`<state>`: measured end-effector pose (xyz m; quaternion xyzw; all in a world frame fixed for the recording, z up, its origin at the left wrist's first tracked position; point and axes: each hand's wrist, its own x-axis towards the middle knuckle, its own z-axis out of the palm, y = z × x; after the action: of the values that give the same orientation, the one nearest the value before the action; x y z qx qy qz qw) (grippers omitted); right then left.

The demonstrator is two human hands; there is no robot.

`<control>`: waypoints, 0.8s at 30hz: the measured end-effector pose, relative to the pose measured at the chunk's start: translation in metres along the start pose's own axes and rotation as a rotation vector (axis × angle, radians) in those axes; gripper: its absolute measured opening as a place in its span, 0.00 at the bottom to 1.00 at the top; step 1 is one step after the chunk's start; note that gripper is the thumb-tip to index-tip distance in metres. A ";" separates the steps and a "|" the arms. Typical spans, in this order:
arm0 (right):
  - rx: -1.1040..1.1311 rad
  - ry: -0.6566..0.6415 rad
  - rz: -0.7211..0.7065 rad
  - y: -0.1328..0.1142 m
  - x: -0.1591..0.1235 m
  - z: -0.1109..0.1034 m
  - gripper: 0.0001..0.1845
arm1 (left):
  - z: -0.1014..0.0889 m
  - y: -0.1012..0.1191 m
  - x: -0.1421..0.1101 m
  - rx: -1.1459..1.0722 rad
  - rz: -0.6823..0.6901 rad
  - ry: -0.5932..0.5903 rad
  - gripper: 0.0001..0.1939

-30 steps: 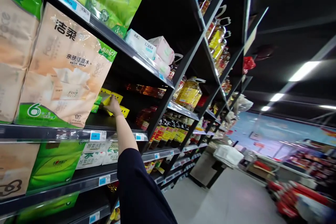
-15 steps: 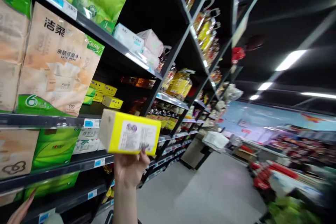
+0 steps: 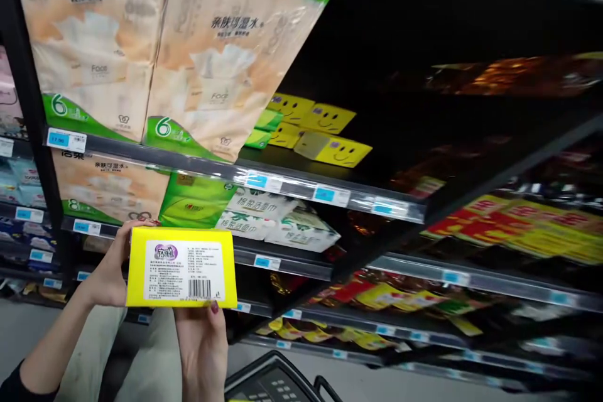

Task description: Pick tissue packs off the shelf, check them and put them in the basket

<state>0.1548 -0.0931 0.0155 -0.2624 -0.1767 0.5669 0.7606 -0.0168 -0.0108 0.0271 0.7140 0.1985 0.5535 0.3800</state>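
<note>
I hold a yellow tissue pack [image 3: 181, 267] with both hands, its white label with a barcode facing me. My left hand [image 3: 109, 267] grips its left edge, fingers curled over the top corner. My right hand [image 3: 203, 338] holds it from below, thumb on the bottom edge. More yellow packs with smiley faces [image 3: 325, 132] lie on the shelf [image 3: 264, 177] above and to the right, beside a few green packs [image 3: 266, 129].
Large beige tissue bundles [image 3: 221, 50] stand on the same shelf at upper left. Green and white tissue packs [image 3: 276, 223] sit one shelf lower. Red and yellow packets [image 3: 518, 226] fill shelves to the right. A dark basket [image 3: 273, 383] shows at the bottom edge.
The yellow pack came off the shelf and down in front of me. My left hand joined the right on it. My view swung left and closer to the shelves.
</note>
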 end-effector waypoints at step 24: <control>-0.227 -0.028 0.074 -0.001 0.004 -0.012 0.44 | -0.031 0.003 -0.031 -0.151 -0.352 -0.108 0.72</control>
<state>0.1633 -0.0914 0.0061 -0.3452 -0.2406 0.5745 0.7021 -0.0557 -0.0249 0.0128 0.6664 0.2575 0.4527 0.5335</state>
